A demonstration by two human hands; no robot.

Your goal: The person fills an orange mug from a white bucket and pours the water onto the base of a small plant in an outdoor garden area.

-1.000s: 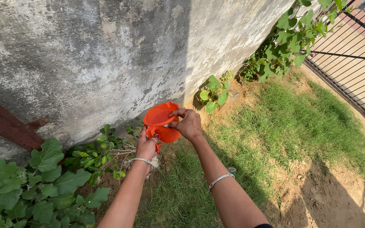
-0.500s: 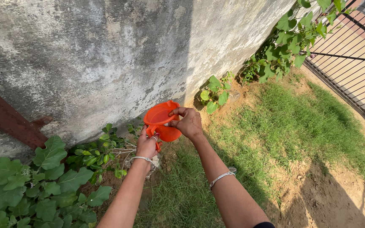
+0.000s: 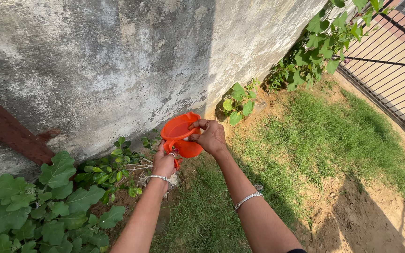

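An orange plastic mug point(image 3: 180, 133) is held out in front of me, tilted toward the grey wall point(image 3: 118, 61), above small green plants point(image 3: 118, 168) at the wall's foot. My left hand point(image 3: 163, 162) grips the mug's handle from below. My right hand point(image 3: 209, 137) holds the mug's rim and side, thumb over the edge. Both wrists wear thin silver bangles. What is inside the mug cannot be made out.
Large-leaved plants point(image 3: 33, 206) fill the lower left. A leafy seedling point(image 3: 236, 104) and a climbing vine point(image 3: 322, 42) grow along the wall. Grass point(image 3: 324, 136) and bare soil point(image 3: 371, 220) lie to the right, bounded by a dark metal fence point(image 3: 390, 84).
The hands and mug have stayed almost in place; the view has shifted slightly, with the mug a touch to the right.
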